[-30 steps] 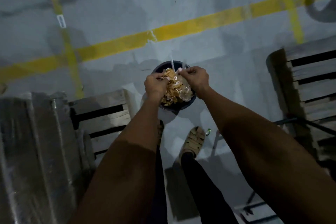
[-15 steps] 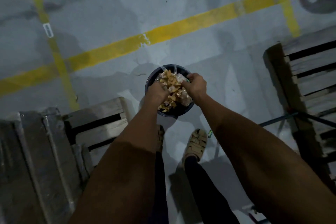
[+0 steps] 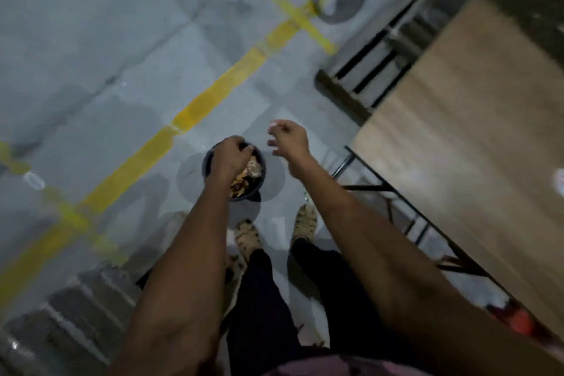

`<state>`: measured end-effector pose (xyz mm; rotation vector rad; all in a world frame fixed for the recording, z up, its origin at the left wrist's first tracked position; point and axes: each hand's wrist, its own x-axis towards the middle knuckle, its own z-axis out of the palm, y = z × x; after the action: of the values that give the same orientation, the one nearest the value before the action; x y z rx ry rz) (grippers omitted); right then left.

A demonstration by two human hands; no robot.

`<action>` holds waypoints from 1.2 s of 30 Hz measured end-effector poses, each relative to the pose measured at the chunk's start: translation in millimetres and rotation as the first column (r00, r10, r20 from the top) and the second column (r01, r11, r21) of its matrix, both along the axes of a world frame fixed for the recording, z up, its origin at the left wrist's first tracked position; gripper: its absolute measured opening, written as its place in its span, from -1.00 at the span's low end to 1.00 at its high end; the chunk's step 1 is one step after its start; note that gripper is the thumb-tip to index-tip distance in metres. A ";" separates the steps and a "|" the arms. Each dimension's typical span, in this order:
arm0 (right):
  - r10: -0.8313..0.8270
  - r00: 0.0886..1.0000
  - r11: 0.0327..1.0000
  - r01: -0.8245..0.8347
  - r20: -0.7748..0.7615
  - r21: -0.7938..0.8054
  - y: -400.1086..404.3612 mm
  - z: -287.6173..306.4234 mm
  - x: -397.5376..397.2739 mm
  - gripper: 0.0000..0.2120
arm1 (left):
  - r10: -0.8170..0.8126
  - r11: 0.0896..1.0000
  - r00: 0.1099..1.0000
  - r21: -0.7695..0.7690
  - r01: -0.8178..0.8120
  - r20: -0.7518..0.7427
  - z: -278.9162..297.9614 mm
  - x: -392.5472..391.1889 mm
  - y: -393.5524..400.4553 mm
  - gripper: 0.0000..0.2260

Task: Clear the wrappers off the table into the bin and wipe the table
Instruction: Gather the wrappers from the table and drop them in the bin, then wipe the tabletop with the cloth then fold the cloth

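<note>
Binning step: left hand (image 3: 227,159) curled over wrappers (image 3: 248,175) inside black bin (image 3: 209,162), grip unclear; right hand (image 3: 288,139) loose-fingered, empty, beside bin; next, probably wiping wooden table (image 3: 457,131)

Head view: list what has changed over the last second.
The right hand has let go of the wrappers and drawn away to the right of the bin, fingers loose. The view has swung right, bringing the table in. The left hand stays over the bin; the wrappers stay inside.
</note>
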<state>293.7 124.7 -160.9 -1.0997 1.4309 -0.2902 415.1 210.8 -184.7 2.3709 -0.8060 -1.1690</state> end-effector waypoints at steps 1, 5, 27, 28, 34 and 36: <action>-0.053 0.998 0.998 0.054 0.034 -0.019 2.3 24.6 -13.9 -0.85 | -0.027 0.999 1.000 -0.037 0.027 -0.010 20.7 -12.1 -7.1 -0.66; -0.299 0.945 0.950 0.308 0.133 -0.051 7.3 104.7 -84.9 -0.90 | -0.160 0.972 0.985 -0.185 0.145 -0.070 98.3 -75.3 -34.3 -0.63; -0.871 0.463 0.421 0.876 0.165 -0.236 106.2 217.1 -579.4 -0.83 | -0.842 0.462 0.537 -0.452 0.763 0.047 244.7 -563.2 -33.8 -0.71; -0.890 0.422 0.380 0.895 0.172 -0.231 111.6 219.8 -596.3 -0.83 | -0.860 0.433 0.508 -0.446 0.783 0.057 246.9 -581.3 -32.0 -0.71; -0.964 0.187 0.146 0.966 0.186 -0.215 130.5 222.6 -684.0 -0.84 | -0.939 0.250 0.326 -0.434 0.866 0.110 256.3 -677.5 -36.5 -0.69; -0.980 0.108 0.067 0.970 0.166 -0.234 135.4 219.6 -708.5 -0.83 | -0.959 0.176 0.254 -0.432 0.884 0.128 254.4 -711.2 -41.9 -0.69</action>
<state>-414.8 260.1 58.7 -0.0647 2.0452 -1.5532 -296.0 169.0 69.7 1.1622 -2.3703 -1.3070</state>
